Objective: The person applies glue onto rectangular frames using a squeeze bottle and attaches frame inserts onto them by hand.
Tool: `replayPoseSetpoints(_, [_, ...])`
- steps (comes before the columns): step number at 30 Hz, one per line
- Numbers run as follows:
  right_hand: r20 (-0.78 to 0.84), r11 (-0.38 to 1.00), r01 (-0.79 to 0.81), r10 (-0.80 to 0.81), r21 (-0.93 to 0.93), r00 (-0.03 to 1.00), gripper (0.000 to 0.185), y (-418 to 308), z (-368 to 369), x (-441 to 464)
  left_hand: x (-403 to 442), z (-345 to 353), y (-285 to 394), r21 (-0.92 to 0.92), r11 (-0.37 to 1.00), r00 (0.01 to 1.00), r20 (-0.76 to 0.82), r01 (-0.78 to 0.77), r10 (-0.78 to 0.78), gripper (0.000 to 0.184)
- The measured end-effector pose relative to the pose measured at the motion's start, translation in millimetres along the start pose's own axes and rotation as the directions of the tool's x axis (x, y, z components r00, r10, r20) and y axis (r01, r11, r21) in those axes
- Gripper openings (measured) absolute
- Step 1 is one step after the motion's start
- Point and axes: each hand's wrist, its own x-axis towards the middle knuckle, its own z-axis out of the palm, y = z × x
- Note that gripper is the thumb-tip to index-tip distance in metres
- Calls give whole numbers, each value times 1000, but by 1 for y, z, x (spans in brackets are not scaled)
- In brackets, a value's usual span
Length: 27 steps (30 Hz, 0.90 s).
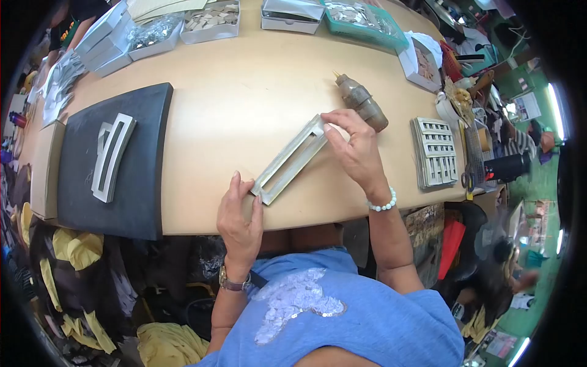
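Note:
A long, narrow pale rectangular frame with a slot down its middle (pixel 292 165) lies slanted over the table in front of me. My left hand (pixel 239 217) pinches its lower left end between thumb and fingers. At the upper right end, my right hand (pixel 356 147) grips the frame. A small pale rounded piece (pixel 340 132) shows under the right fingers; I cannot make out what it is. Just beyond the right hand, a brownish squeeze bottle with a thin yellow tip (pixel 362 101) lies on its side.
Similar slotted frames (pixel 115 158) rest on a black board (pixel 147 134) at left. A stack of slotted pale cards (pixel 436 153) is at right, near scissors (pixel 468 182). Along the back stand a box of small pieces (pixel 211 38), a green tray (pixel 391 44) and other boxes.

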Motion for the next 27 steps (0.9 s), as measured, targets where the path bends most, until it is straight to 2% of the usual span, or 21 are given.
replayPoseSetpoints(3, [87, 979, -173, 164, 111, 983, 18, -7, -12, 5, -1, 0, 1, -10, 1000, 1000, 8, 26, -26, 55])
replayPoseSetpoints(5, [172, 903, -306, 264, 303, 949, 17, 2, -13, 6, -1, 0, 2, -22, 999, 999, 12, 38, -38, 55])
replayPoseSetpoints(6, [212, 846, -368, 307, 386, 928, 17, 7, -16, 6, 0, 0, 1, 53, 999, 1000, 12, -10, 9, 55])
replayPoseSetpoints(8, [195, 829, -379, 327, 412, 925, 17, 13, -22, 2, -1, 0, -3, 179, 977, 993, 33, -117, 113, 55])
replayPoseSetpoints(11, [85, 814, -385, 389, 435, 917, 18, 30, -61, -11, -4, 3, 1, -17, 997, 997, 20, 75, -74, 54])
replayPoseSetpoints(13, [-26, 803, -406, 462, 436, 886, 19, 48, -107, -23, -4, 4, 3, -35, 997, 997, 27, 76, -75, 54])
replayPoseSetpoints(15, [-171, 796, -465, 558, 388, 812, 20, 67, -160, -37, -4, 4, 2, -25, 998, 998, 28, 57, -57, 53])
replayPoseSetpoints(17, [-346, 814, -490, 577, 311, 740, 22, 86, -209, -55, -5, 4, 1, 9, 1000, 1000, 20, 20, -20, 53])
replayPoseSetpoints(22, [-430, 715, -625, 693, 313, 579, 17, 136, -292, -86, -4, 5, 5, 18, 999, 999, 9, 32, -32, 51])
replayPoseSetpoints(27, [-363, 658, -704, 745, 267, 559, 16, 146, -307, -98, -4, 5, 5, 18, 999, 999, 6, 33, -33, 50])
